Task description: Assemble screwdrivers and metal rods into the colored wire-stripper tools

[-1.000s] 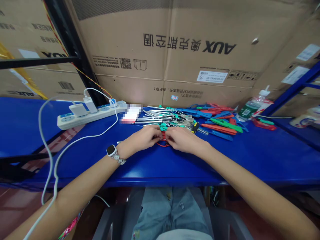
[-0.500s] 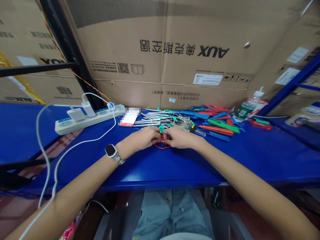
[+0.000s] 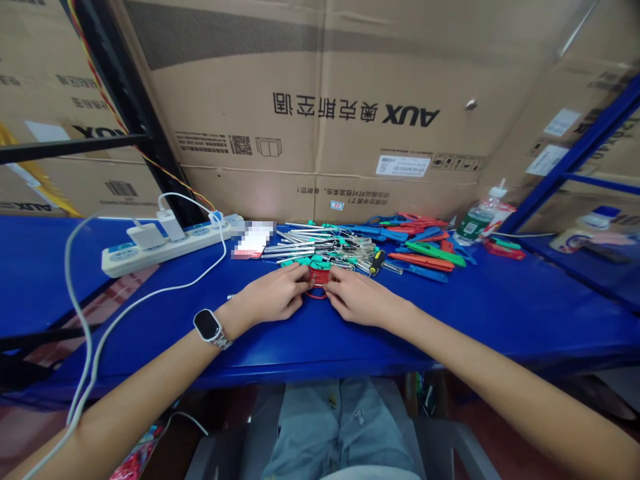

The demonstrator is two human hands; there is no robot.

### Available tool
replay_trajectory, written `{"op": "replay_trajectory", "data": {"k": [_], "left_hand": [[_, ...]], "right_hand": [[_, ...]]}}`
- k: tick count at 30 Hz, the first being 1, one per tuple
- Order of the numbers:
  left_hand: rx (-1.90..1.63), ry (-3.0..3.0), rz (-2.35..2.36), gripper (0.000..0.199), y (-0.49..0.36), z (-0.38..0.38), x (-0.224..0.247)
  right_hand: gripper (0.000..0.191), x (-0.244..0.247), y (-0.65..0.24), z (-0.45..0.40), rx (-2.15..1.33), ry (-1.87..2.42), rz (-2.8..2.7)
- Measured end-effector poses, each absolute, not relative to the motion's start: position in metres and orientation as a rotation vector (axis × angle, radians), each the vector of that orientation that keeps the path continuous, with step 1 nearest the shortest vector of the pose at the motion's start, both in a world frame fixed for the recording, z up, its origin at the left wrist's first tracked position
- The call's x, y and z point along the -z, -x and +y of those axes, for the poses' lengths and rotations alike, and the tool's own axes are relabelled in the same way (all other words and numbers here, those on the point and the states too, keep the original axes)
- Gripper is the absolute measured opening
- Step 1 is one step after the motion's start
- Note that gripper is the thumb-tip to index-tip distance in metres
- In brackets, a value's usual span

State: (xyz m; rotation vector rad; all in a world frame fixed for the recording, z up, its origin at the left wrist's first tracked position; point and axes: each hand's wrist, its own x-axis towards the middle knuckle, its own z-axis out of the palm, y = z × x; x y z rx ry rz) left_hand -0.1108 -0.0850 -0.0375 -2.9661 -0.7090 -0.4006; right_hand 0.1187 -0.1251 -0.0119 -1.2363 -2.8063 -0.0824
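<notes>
Tabletop [image 3: 450, 327] in glossy deep blue, stretching wide across the view, and right at its middle both hands are busy! Left hand [image 3: 277, 293] and right hand [image 3: 361, 295] come in from either side, fingertips pinching opposite ends of a small red piece [image 3: 319, 277], a thin red loop [image 3: 316, 297] just below it.

Behind them, a heap of metal rods [image 3: 295, 250] with green bits; to its right, a yellow-and-black handle [image 3: 377, 263], then red, blue and green plastic tools, one bright green tool [image 3: 436, 254] lying across the pile. Farther right stands a green-labelled bottle [image 3: 470, 223] with a white nozzle.

Over to the left, a white power strip [image 3: 167, 252] lies aslant with chargers plugged in, a white cable [image 3: 150, 293] looping across the blue.

And the backdrop: one huge cardboard panel [image 3: 350, 80], AUX printed upside down, flanked by a black post [image 3: 125, 100] on the left and a blue frame [image 3: 565, 143] on the right. Reddish floor shows below.
</notes>
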Motion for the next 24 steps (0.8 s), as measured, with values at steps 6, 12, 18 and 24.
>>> {"op": "replay_trajectory", "data": {"k": [6, 12, 18, 24], "left_hand": [[0.501, 2.940, -0.662, 0.028, 0.113, -0.086, 0.041], [0.467, 2.896, -0.623, 0.033, 0.114, -0.084, 0.044], [0.408, 2.888, -0.677, 0.040, 0.115, -0.085, 0.043], [0.443, 2.926, -0.694, 0.044, 0.114, -0.086, 0.042]], "right_hand": [[0.028, 0.016, -0.126, -0.121, -0.103, 1.208, -2.726], [0.013, 0.016, -0.123, -0.092, -0.353, 1.283, -2.553], [0.007, 0.001, -0.120, -0.071, -0.655, 1.350, -2.545], [0.008, -0.007, -0.121, -0.065, -1.055, 1.432, -2.487]]}}
